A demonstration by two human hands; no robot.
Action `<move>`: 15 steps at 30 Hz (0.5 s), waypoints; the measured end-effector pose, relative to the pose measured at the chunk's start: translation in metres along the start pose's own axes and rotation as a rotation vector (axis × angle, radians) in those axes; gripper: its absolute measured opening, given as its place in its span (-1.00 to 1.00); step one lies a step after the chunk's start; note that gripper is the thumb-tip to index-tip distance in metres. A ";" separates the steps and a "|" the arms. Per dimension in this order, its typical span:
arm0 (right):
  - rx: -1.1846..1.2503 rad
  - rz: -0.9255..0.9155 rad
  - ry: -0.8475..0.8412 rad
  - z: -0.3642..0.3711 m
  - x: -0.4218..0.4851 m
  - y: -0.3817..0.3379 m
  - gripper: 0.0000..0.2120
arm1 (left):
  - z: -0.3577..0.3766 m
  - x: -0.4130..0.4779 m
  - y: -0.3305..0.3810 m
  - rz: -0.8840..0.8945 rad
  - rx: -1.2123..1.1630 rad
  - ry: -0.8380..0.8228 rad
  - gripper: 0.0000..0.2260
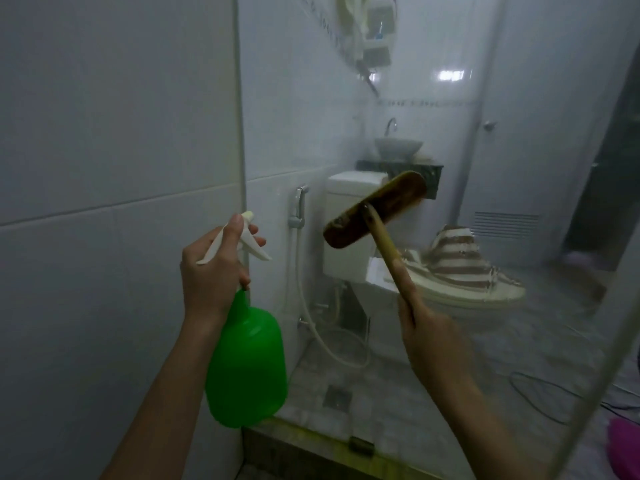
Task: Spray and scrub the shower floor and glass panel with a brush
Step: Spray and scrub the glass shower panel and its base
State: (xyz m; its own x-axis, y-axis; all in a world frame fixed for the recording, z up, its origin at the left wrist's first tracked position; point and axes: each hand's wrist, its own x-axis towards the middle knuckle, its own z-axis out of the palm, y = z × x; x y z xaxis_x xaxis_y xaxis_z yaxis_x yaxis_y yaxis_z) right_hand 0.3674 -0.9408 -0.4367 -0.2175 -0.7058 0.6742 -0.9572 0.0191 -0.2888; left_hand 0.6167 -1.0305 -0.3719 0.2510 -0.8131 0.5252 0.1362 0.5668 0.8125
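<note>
Both bare forearms reached up and forward. The left hand (213,268) gripped the neck of a spray bottle (247,365), with one finger stretched along its head. The right hand (433,337), slightly lower, was closed around the handle of a brush (375,209).

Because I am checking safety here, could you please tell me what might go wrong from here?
The right hand grips the brown wooden brush far down its handle, so the head could skid on the clear glass panel. With the left hand holding the green plastic spray bottle, neither hand could catch a stumble.
</note>
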 end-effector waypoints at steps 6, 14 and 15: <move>0.014 -0.190 -0.008 0.019 0.084 -0.065 -0.44 | -0.003 -0.010 -0.003 -0.034 0.074 0.022 -0.76; -0.074 -0.062 -0.091 0.020 -0.015 0.004 -0.28 | -0.007 -0.022 -0.014 -0.060 0.072 0.027 -0.73; -0.064 -0.060 -0.109 0.021 -0.018 0.007 -0.27 | -0.005 -0.025 -0.015 -0.073 0.083 0.016 -0.74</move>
State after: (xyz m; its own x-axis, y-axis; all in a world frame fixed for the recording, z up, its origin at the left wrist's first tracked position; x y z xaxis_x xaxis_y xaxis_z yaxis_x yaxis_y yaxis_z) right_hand 0.3683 -0.9428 -0.4646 -0.1404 -0.7799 0.6099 -0.9789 0.0170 -0.2037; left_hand 0.6133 -1.0181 -0.3983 0.2584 -0.8491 0.4606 0.0746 0.4929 0.8669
